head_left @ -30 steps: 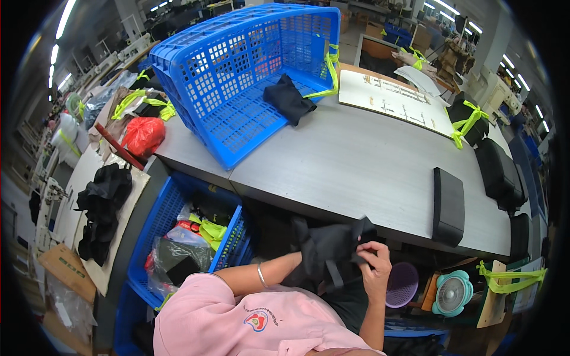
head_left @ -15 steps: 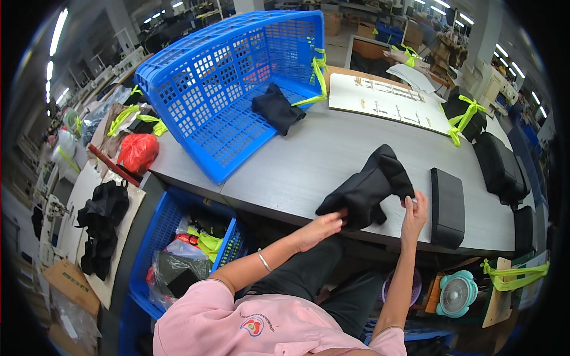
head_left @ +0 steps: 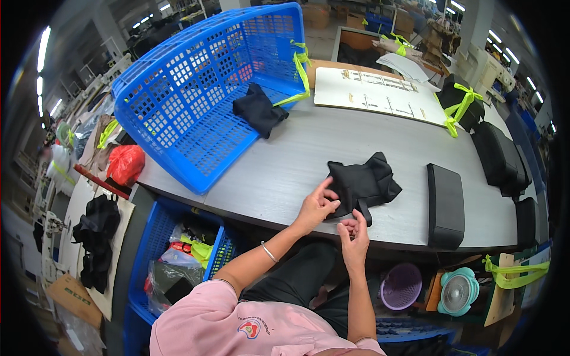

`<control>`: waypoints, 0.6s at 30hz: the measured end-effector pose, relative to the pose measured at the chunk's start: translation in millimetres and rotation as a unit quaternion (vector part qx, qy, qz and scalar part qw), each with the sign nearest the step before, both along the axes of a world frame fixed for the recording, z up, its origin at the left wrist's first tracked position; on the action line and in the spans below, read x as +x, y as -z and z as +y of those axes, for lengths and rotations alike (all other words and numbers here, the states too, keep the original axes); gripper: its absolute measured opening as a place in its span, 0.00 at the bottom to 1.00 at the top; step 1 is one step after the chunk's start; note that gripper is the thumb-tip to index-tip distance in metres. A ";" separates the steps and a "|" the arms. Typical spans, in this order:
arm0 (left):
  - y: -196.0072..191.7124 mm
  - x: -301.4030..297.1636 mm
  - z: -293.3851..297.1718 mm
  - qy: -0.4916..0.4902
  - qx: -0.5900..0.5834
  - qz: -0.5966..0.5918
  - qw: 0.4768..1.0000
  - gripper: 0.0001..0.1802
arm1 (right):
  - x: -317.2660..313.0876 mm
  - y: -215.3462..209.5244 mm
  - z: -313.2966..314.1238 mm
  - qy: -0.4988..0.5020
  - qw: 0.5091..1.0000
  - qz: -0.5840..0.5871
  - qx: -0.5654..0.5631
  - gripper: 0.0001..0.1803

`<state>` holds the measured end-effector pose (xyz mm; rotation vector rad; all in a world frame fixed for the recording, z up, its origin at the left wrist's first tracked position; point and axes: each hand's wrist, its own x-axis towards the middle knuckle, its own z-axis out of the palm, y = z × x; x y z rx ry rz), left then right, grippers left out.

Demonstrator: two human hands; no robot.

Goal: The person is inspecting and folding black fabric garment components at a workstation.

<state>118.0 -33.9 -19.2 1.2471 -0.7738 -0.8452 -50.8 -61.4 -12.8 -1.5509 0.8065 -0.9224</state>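
Observation:
A black sewn fabric piece (head_left: 367,185) lies rumpled on the grey table, with a short strap-like end at its near edge. My left hand (head_left: 314,209) is at its left side, index finger stretched along the cloth and thumb apart. Just below the near edge is my right hand (head_left: 354,240), its fingers loosely bent, the thumb apart and nothing visible between them. A second black fabric piece (head_left: 260,111) rests inside the tipped blue plastic basket (head_left: 196,172) at the back left.
To the right stands a black padded block (head_left: 445,204), with more black padded pieces (head_left: 499,157) beyond. A white board (head_left: 380,98) lies at the back. Below the table's left part sits a blue crate (head_left: 145,249) of bagged items; a purple basket (head_left: 401,286) and a turquoise fan (head_left: 458,291) are lower right.
The fabric piece, lifted between both hands before, has come down flatter onto the table. My right hand has let go of its right corner and moved left, close to my left hand.

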 end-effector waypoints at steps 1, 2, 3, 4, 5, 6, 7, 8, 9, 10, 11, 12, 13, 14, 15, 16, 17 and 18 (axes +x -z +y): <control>8.4 -5.8 -3.1 0.034 -0.010 0.000 0.999 0.35 | -2.8 6.2 -8.2 0.014 0.999 -0.021 0.032 0.25; 12.3 -8.8 -5.9 0.031 0.008 -0.033 0.999 0.32 | -9.3 13.7 -15.0 0.034 0.996 -0.038 0.067 0.24; 8.9 -9.1 -4.7 0.029 0.032 -0.062 0.997 0.28 | -9.5 11.1 -18.3 0.047 0.993 -0.059 0.086 0.21; 6.0 -4.7 -6.2 0.014 0.047 -0.095 0.994 0.21 | -11.0 7.5 -22.8 0.047 0.991 -0.079 0.097 0.22; 4.9 5.8 -1.9 0.019 0.034 -0.056 0.998 0.16 | -1.8 -7.0 -22.8 0.038 0.978 -0.133 0.153 0.22; 1.0 9.8 -1.6 0.026 0.043 -0.085 0.995 0.13 | 0.5 -13.3 -25.9 0.031 0.976 -0.140 0.166 0.21; -12.1 10.3 -1.0 0.061 0.074 -0.128 0.987 0.12 | -3.5 -10.3 -32.8 0.000 0.976 -0.133 0.171 0.19; -19.3 4.8 1.8 0.095 0.080 -0.149 0.981 0.11 | -2.2 -15.6 -35.8 0.001 0.971 -0.129 0.202 0.15; -24.7 -0.2 -1.4 0.127 0.079 -0.174 0.973 0.09 | -6.0 -7.1 -43.4 -0.008 0.969 -0.136 0.204 0.11; -28.8 -7.6 -3.3 0.139 0.079 -0.170 0.972 0.09 | -14.1 -1.7 -47.5 -0.002 0.965 -0.143 0.220 0.11; -31.7 -11.5 -0.4 0.108 0.075 -0.174 0.976 0.10 | -17.9 0.7 -49.9 -0.004 0.960 -0.153 0.236 0.10; -33.5 -12.4 0.1 0.075 0.070 -0.180 0.978 0.11 | -22.4 0.0 -51.9 -0.001 0.960 -0.154 0.235 0.10; -34.4 -9.2 -4.3 0.076 0.068 -0.182 0.978 0.11 | -26.8 -4.0 -54.0 0.002 0.957 -0.162 0.242 0.12; -34.0 -4.0 -6.3 -0.026 0.026 -0.213 0.976 0.16 | -29.8 -6.1 -52.7 -0.001 0.953 -0.169 0.251 0.13; -34.4 3.0 -9.0 -0.129 -0.018 -0.243 0.961 0.20 | -31.6 -6.7 -51.3 -0.009 0.953 -0.170 0.249 0.13; -32.6 11.8 -11.9 -0.117 -0.056 -0.242 0.962 0.26 | -33.5 -8.0 -49.1 -0.022 0.951 -0.178 0.252 0.14; -30.6 11.6 -15.9 -0.126 -0.063 -0.246 0.959 0.26 | -37.6 -8.2 -50.4 -0.036 0.950 -0.184 0.251 0.14; -30.0 9.1 -19.2 -0.030 -0.039 -0.069 0.996 0.26 | -40.0 -6.0 -50.4 -0.059 0.947 -0.192 0.250 0.16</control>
